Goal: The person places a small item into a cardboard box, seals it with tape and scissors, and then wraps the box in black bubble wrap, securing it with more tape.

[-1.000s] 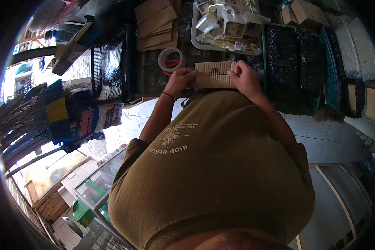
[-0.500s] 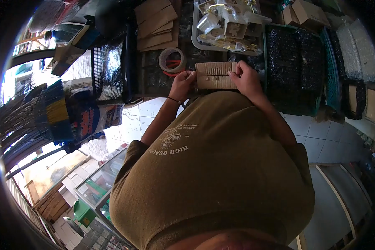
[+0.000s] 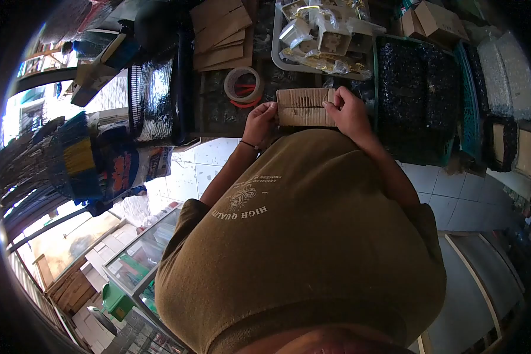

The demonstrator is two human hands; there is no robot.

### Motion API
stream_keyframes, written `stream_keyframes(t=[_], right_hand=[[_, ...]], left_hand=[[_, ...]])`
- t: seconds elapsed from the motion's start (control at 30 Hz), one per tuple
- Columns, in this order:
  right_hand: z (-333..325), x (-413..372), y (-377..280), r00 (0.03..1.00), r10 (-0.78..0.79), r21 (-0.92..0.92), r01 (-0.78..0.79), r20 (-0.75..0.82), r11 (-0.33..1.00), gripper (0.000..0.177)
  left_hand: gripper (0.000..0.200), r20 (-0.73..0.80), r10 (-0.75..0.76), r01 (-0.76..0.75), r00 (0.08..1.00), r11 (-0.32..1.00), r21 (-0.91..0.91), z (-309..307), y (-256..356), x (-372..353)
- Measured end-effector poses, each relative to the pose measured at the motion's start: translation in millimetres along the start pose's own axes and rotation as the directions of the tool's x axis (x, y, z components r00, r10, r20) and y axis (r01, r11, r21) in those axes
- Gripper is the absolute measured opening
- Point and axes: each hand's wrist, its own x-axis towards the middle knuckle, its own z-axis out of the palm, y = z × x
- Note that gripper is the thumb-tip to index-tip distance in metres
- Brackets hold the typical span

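A small piece of corrugated cardboard (image 3: 304, 112) with a slit across its upper half lies between my two hands, close against my shirt. My left hand (image 3: 259, 123) pinches its left edge between thumb and fingers. At the right edge, my right hand (image 3: 349, 112) grips the cardboard, the thumb lying over its face near the slit's end. Just beyond my left hand rests a wide roll of tape (image 3: 257, 88), with something orange-red showing inside and below it.
Flat cardboard sheets (image 3: 221, 35) are stacked at the back. A white tray (image 3: 283, 64) holds bagged parts with gold-coloured pieces. To the right, a green crate (image 3: 416, 147) contains black-wrapped packages. A dark crate (image 3: 180, 94) with shiny wrapped items stands left, and cardboard boxes (image 3: 439, 22) sit far right.
Almost nothing differs. My left hand has shifted very slightly, and the cardboard stays in place between both hands.
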Motion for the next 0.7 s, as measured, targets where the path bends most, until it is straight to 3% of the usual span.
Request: stream_keyframes(t=[0.13, 0.33, 0.43, 0.53, 0.63, 0.7], right_hand=[[-2.0, -1.3, 0.8, 0.999, 0.042, 0.024, -0.042, 0.003, 0.999, 0.029], [-7.2, -5.1, 2.9, 0.999, 0.038, -0.012, -0.038, -0.004, 0.999, 0.026], [-7.0, -7.3, 7.5, 0.995, -0.013, -0.082, 0.005, -0.097, 0.997, 0.026], [-8.6, -8.4, 7.1, 0.99, -0.007, -0.103, -0.007, -0.141, 0.995, 0.028], [-9.8, -10.1, 11.8, 0.987, -0.038, -0.146, 0.015, -0.155, 0.989, 0.03], [-9.9, -10.3, 16.0, 0.985, -0.063, -0.171, 0.035, -0.16, 0.985, 0.031]], left_hand=[[0.018, -0.097, 0.025, -0.025, 0.995, 1.0, -0.002, 17.6, 3.2, -5.4], [0.012, -0.062, 0.024, -0.026, 0.998, 0.999, -0.031, 30.8, 12.5, -12.8], [0.014, 0.047, 0.084, -0.087, 0.995, 0.995, 0.057, 24.9, 10.3, -10.1], [0.014, 0.063, 0.08, -0.088, 0.995, 0.988, 0.13, 25.4, 9.9, -9.2], [0.014, -0.003, 0.033, -0.031, 0.999, 0.966, 0.257, 37.5, 21.0, -15.0], [0.016, -0.027, 0.118, -0.103, 0.993, 0.943, 0.317, 42.2, 19.3, -12.8]])
